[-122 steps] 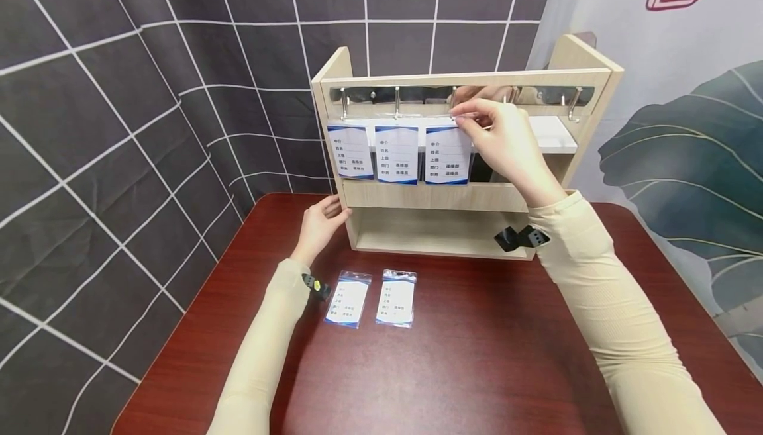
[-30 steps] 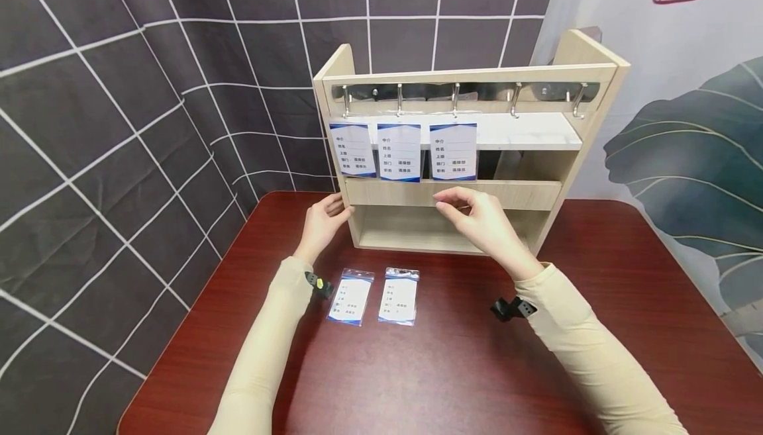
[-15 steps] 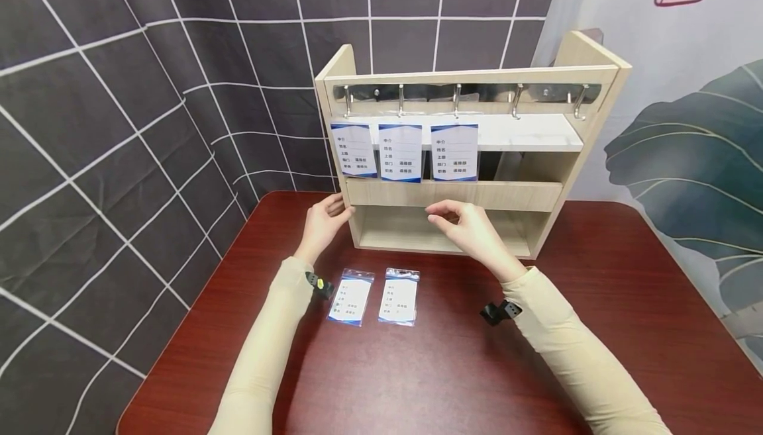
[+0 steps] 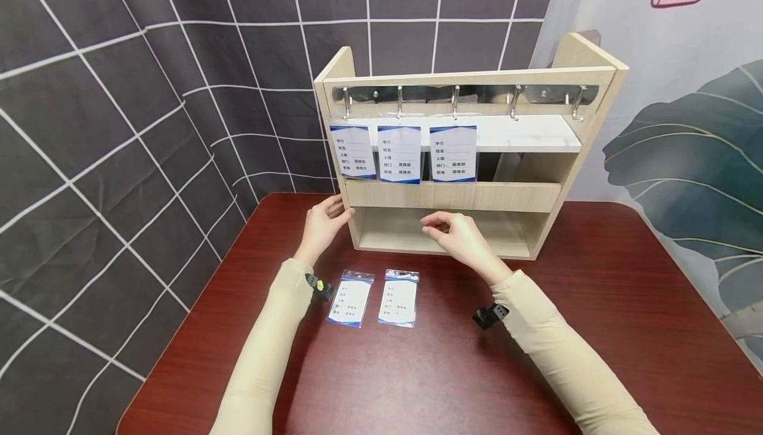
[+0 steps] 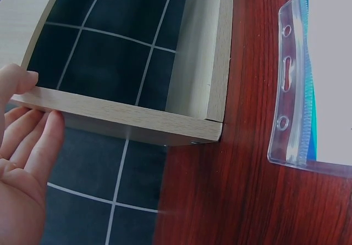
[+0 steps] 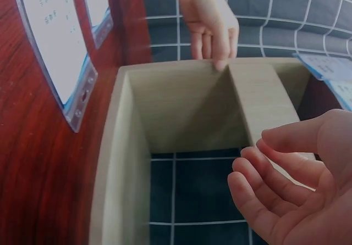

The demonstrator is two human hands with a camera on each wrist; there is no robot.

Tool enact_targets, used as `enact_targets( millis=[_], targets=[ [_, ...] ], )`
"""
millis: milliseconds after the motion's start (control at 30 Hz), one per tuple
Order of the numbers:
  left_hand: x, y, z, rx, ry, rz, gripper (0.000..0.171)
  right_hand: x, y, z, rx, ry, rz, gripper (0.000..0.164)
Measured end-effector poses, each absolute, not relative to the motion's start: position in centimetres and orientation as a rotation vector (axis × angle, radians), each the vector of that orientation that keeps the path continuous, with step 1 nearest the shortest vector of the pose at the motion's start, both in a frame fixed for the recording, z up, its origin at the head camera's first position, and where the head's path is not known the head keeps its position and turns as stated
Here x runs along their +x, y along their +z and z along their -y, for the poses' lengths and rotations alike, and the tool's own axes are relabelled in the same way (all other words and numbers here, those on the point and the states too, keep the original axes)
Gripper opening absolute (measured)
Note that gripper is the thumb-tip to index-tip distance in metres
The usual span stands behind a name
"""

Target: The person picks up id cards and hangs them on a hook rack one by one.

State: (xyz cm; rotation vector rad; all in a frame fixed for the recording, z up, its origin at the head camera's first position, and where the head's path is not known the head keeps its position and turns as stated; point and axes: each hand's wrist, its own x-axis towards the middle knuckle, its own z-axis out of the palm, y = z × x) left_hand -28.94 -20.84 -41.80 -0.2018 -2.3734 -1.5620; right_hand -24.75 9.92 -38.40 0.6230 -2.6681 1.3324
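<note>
My left hand (image 4: 324, 226) pinches the left side panel of a pale wooden shelf (image 4: 453, 195), thumb at its front edge and fingers along the outer face, as the left wrist view (image 5: 33, 140) shows. In front of the shelf's lower opening, my right hand (image 4: 459, 236) hovers with loosely bent fingers and nothing between them. Three blue-and-white badge cards in clear sleeves, one of them the third badge (image 4: 453, 153), hang from the left hooks of a metal hook rail. Flat on the table lie a left badge (image 4: 350, 299) and a right badge (image 4: 399, 298).
Two bare hooks, a fourth hook (image 4: 514, 102) and a fifth hook (image 4: 578, 102), are at the rail's right. The shelf stands toward the back of a dark red table (image 4: 453, 369). Behind it hangs a grey grid-patterned cloth (image 4: 250, 54).
Earlier my right hand was at the third hook with the third badge; it has let go and come down leftward, toward the badges on the table. My left hand has stayed put.
</note>
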Motion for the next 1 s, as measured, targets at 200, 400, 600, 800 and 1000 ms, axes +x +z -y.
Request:
enact_targets(
  millis=[200,400,600,800,1000],
  targets=[
    [-28.8,-41.7,20.8,-0.194,-1.560,2.372,0.048,-24.9,-39.4,-9.6,0.637,1.328,2.701,0.017],
    [-28.7,-41.6,20.8,-0.188,-1.557,2.378,0.048,-25.0,-40.4,-9.2,0.642,1.328,2.735,0.018],
    [-28.7,-41.6,20.8,-0.188,-1.566,2.374,0.048,-25.4,-41.5,-9.0,0.633,1.300,2.791,0.021],
    [-28.7,-41.6,20.8,-0.188,-1.558,2.375,0.048,-25.5,-42.4,-8.6,0.665,1.285,2.832,0.022],
    [-28.7,-41.7,20.8,-0.185,-1.550,2.377,0.048,-25.5,-43.3,-8.4,0.679,1.262,2.876,0.022]
  ],
)
